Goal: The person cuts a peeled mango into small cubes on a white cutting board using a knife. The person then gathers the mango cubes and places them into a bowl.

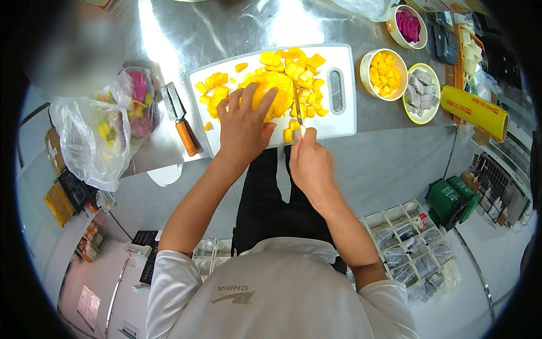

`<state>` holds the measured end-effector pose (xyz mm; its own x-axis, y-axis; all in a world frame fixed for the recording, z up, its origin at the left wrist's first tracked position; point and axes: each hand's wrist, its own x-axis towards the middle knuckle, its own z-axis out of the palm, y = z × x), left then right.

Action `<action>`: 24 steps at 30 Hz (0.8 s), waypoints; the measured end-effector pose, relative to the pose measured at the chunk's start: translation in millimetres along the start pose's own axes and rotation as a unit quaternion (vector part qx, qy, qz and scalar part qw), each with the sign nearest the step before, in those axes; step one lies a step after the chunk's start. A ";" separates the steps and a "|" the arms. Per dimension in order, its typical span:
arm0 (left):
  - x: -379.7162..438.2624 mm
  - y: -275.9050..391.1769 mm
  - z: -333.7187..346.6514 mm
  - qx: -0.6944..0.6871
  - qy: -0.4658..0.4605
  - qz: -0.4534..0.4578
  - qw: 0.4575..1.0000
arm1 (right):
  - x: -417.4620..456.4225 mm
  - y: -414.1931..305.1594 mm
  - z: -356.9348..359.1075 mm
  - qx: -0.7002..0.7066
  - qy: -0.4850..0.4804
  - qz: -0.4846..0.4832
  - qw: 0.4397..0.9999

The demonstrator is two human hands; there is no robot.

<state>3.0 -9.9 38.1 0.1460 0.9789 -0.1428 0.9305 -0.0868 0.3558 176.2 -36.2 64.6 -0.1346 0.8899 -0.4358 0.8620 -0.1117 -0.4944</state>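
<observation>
Large slabs of peeled yellow fruit flesh, apparently mango (284, 94), lie on a white cutting board (348, 91). The spread fingers of my left hand (242, 131) press down on the flesh and hold it. My right hand (314, 167) grips a knife (297, 104) by its pale handle, mostly hidden in the fist. Its narrow blade points away from me along the right side of the slab. Cut yellow cubes (310, 111) are scattered right of the blade and behind it. Smaller chunks (218, 80) rest on the board's left side.
A wooden-handled peeler (185, 137) lies left of the board, near a plastic bag (91, 135) of peelings. To the right stand a bowl of yellow cubes (365, 70), a bowl of magenta pieces (393, 30) and a plate of greyish chunks (408, 111). A yellow wrap box (474, 111) overhangs the steel counter's edge.
</observation>
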 end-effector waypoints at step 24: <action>-8.6 -29.9 38.0 -0.083 0.095 0.059 0.990 | 14.8 59.5 -24.0 -0.241 0.053 -0.116 0.962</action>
<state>-13.3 -22.7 -6.5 0.1702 0.9822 0.0799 0.8401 -0.1870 0.5091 237.3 -19.1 46.9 -0.3224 0.9091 -0.2640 0.9446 0.2906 -0.1528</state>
